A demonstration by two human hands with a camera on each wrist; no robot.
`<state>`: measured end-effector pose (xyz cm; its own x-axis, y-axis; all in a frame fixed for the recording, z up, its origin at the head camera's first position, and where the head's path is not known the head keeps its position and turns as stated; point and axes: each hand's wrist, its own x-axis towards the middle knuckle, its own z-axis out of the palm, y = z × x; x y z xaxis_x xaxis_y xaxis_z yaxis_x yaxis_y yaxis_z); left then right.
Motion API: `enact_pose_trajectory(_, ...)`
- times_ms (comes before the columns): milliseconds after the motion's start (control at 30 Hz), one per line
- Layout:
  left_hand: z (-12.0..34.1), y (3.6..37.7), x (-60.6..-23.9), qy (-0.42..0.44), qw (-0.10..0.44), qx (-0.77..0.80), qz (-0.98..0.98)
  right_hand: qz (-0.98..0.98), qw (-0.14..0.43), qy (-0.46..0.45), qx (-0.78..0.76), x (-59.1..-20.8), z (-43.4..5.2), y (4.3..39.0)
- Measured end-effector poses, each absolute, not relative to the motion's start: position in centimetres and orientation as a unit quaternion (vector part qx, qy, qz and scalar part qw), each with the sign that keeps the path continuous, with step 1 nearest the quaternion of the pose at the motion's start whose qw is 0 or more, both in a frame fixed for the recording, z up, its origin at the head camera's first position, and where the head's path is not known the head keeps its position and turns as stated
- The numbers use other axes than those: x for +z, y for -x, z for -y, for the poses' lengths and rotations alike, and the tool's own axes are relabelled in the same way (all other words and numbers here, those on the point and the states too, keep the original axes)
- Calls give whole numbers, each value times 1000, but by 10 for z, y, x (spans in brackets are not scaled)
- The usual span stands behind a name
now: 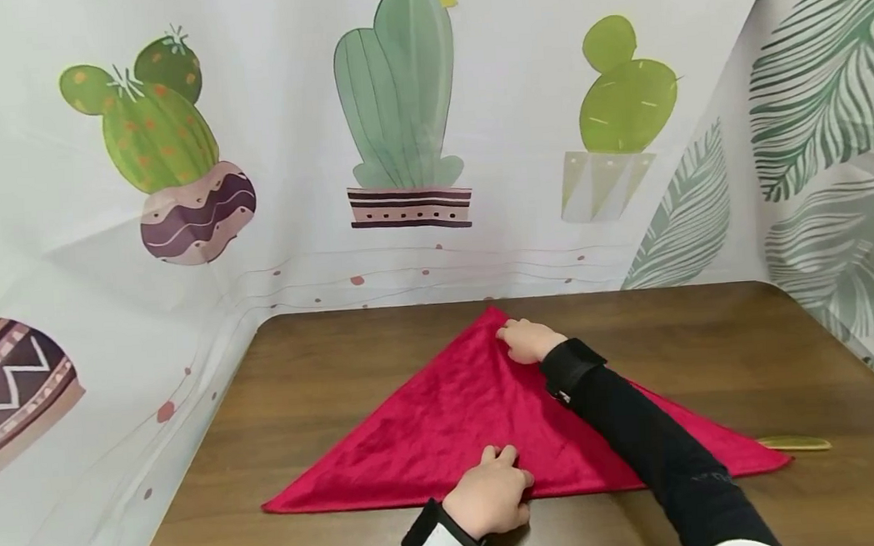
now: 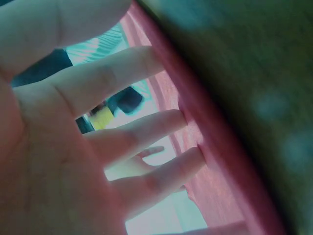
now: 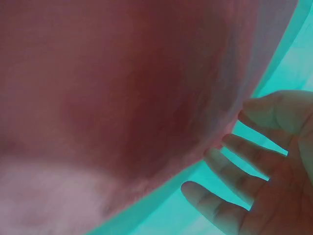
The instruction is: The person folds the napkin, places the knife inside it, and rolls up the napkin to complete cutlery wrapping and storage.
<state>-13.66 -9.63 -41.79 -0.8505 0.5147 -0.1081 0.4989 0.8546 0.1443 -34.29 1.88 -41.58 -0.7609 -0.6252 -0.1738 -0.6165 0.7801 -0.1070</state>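
Red cloth (image 1: 461,422) lies flat on the table (image 1: 323,372), folded to a triangle — long edge running left-right along the near side, apex far. Left hand (image 1: 491,495) presses mid-edge, fingers (image 2: 146,132) fairly straight on the fold. Right hand (image 1: 527,340) rests at the apex, fingers (image 3: 234,161) spread against cloth — neither grip closed round anything.
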Motion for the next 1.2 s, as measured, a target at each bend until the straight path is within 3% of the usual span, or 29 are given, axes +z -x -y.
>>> enact_pose_trajectory(200, 95, 141, -418, -266, 58, 57, -961, -908, 38, 416, -22, -410, -60, 293)
enact_pose_trajectory(433, 99, 153, -412, -282, 87, 54, -954, -914, 101, 393, -11, -412, -95, 251)
enact_pose_trajectory(600, 112, 156, -414, -272, 66, 53, -959, -920, 102, 380, 3, -418, -108, 243)
enact_pose_trajectory(833, 166, 145, -421, -189, 7, 68, -980, -924, 82, 372, -23, -422, -143, 227)
enact_pose_trajectory(1200, 260, 105, -421, -105, 29, 60, -992, -942, 24, 329, -68, -425, -224, 188)
